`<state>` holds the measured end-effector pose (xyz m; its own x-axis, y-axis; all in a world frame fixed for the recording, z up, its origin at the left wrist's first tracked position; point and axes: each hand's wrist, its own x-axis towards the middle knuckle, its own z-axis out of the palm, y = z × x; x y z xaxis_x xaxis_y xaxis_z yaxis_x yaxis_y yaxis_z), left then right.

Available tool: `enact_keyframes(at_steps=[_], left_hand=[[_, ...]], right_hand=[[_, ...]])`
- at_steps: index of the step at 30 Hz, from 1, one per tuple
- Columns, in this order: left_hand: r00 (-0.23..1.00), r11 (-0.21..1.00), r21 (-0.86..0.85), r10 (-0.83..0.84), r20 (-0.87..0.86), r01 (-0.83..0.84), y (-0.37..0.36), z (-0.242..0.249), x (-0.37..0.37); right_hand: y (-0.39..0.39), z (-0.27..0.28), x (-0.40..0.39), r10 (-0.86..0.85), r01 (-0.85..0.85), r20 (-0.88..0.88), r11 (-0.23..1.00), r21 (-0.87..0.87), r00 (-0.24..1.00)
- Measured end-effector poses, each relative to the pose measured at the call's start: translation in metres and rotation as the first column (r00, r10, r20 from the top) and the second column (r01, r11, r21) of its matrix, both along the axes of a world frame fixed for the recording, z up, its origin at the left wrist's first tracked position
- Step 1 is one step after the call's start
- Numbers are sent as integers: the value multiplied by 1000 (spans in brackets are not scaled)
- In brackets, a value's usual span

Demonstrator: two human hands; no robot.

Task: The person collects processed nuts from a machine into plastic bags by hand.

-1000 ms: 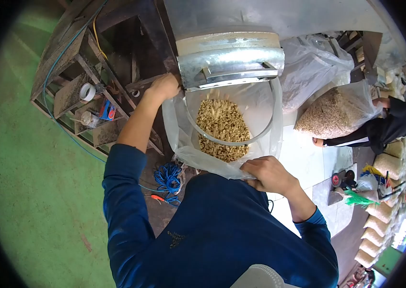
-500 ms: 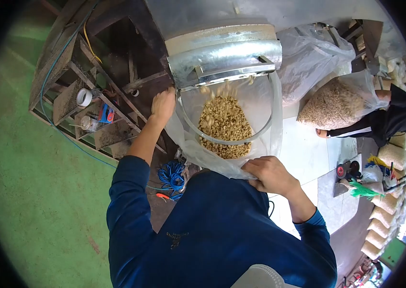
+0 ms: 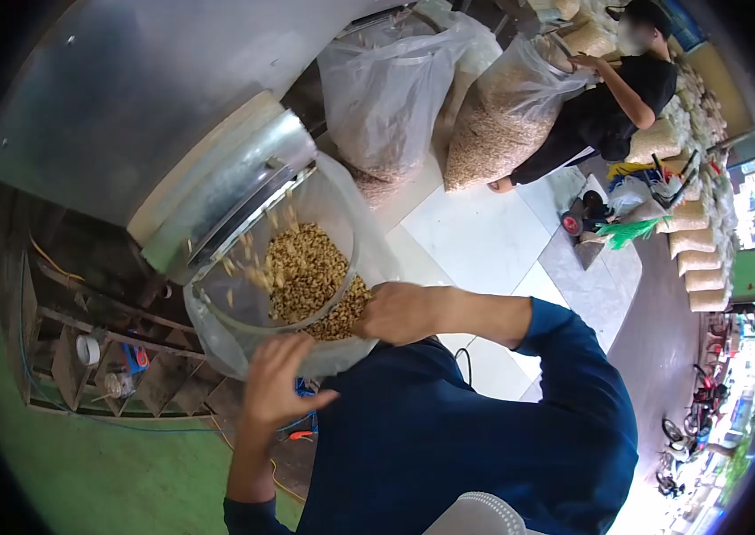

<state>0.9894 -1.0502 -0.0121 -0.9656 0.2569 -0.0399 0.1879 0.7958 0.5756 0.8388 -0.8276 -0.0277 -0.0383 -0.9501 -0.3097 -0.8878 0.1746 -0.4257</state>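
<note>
Light brown pieces [image 3: 306, 272] lie in a clear plastic bag [image 3: 217, 343] that hangs around a hoop [image 3: 353, 259] under a metal chute [image 3: 243, 178]. More pieces are falling from the chute's mouth. My left hand [image 3: 277, 379] is at the near left edge of the bag, fingers spread and thumb out, holding nothing. At the bag's right near side, my right hand [image 3: 402, 312] is closed with its fingers curled in beside the pieces; what it grips is hidden.
Two large plastic bags [image 3: 386, 107] [image 3: 507, 116] stand beyond the chute; a person in black [image 3: 627, 98] handles the farther one. A wooden rack [image 3: 74, 357] is at left. Filled bags [image 3: 694, 241] line the right, near green strips [image 3: 631, 232].
The view has swung to the right. My left hand has left the chute's side and come to the bag's near edge, open. My right hand has shifted up along the bag. The person in black stands more upright.
</note>
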Motion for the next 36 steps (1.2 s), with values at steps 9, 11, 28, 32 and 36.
enact_keyframes(at_steps=[9, 11, 28, 32, 36], left_hand=[[863, 964, -267, 124, 490, 13, 81, -90, 16], [937, 960, -278, 64, 343, 37, 75, -96, 4], [935, 931, -103, 353, 22, -349, 41, -2, 23], [904, 914, -55, 386, -183, -401, 45, 15, 8], [909, 929, -128, 299, -291, -347, 40, -10, -13]], right_hand=[[37, -47, -3, 238, -242, -47, 961, -131, 970], [41, -88, 1, 49, -142, -576, 983, -119, 816], [-23, -12, -25, 167, -147, 27, 923, -357, 986], [-21, 19, -24, 5, 11, 44, 927, -375, 999], [-25, 23, 1, -111, 92, -24, 912, -399, 994]])
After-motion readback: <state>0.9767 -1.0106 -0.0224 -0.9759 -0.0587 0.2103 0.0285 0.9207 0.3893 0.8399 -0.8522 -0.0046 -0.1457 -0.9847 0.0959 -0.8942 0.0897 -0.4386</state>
